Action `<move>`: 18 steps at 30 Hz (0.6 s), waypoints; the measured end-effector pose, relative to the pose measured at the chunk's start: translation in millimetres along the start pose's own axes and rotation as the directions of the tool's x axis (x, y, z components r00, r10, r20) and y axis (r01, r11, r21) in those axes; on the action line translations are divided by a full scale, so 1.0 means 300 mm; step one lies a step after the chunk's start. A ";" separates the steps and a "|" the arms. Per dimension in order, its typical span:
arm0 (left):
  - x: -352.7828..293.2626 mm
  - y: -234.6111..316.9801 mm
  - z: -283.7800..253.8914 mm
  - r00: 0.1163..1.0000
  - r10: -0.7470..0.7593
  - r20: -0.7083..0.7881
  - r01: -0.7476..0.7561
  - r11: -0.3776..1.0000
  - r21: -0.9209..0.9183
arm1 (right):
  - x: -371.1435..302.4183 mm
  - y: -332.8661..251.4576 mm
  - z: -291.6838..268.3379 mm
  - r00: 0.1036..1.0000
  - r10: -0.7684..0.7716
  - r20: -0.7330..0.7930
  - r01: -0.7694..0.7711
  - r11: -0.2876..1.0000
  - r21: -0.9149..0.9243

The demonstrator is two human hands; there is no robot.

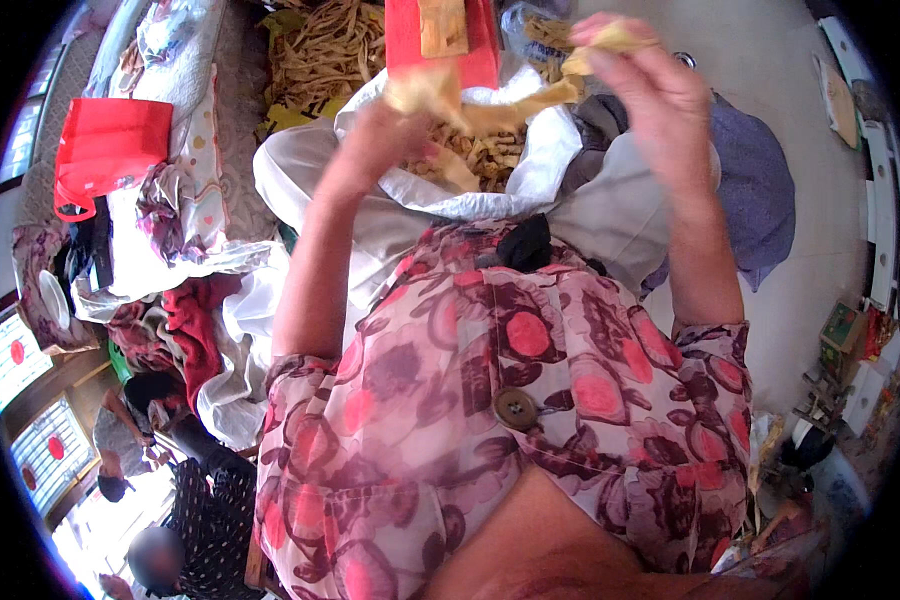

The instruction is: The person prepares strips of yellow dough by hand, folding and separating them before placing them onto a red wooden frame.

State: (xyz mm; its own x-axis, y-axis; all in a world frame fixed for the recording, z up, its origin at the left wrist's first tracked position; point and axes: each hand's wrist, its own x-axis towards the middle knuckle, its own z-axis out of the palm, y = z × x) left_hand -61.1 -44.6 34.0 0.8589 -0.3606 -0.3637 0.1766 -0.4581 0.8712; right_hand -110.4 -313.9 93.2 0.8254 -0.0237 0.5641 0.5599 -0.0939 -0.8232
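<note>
A pale yellow, pliable strip [515,112] stretches between my two hands above an open white sack [555,150]. My left hand [382,142], partly blurred, is closed on the strip's left end. My right hand [660,95] is raised at the upper right, its fingers pinching the other end, which folds over the fingertips. Inside the sack, between my knees, lie many short, tan, rolled-looking pieces [495,160]. Just beyond the sack stands a red bag or board [402,45] with a flat tan piece [443,28] on it.
Long tan strips [325,60] are heaped on yellow material at the far left. A bed with a red bag [115,145] and crumpled cloths is to my left. Blue-grey cloth [755,190] hangs at my right. Other people [195,510] are at the lower left.
</note>
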 end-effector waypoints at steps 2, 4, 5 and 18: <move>0.025 -0.047 0.079 0.958 0.170 0.232 -0.278 0.752 0.598 | -0.046 0.074 0.013 0.998 0.054 0.026 -0.054 0.998 -0.032; 0.023 -0.106 0.107 0.955 -0.005 0.296 -0.101 0.935 0.340 | -0.067 0.086 0.046 0.997 -0.041 0.072 0.054 0.979 -0.197; 0.025 -0.111 0.110 0.906 -0.101 0.411 0.065 0.993 0.102 | -0.075 0.090 0.067 0.985 -0.107 0.137 0.143 0.945 -0.295; -0.008 -0.050 0.240 0.960 0.097 0.261 0.220 0.309 -0.925 | -0.219 0.136 0.217 0.970 -0.176 0.169 0.214 0.946 -0.244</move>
State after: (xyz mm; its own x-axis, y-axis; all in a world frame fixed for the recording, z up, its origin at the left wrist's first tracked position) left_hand -100.5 -95.3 -1.8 0.7166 -0.6030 -0.3506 0.6885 0.5311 0.4939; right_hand -137.1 -251.4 18.3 0.7145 0.1618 0.6807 0.6884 -0.3363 -0.6426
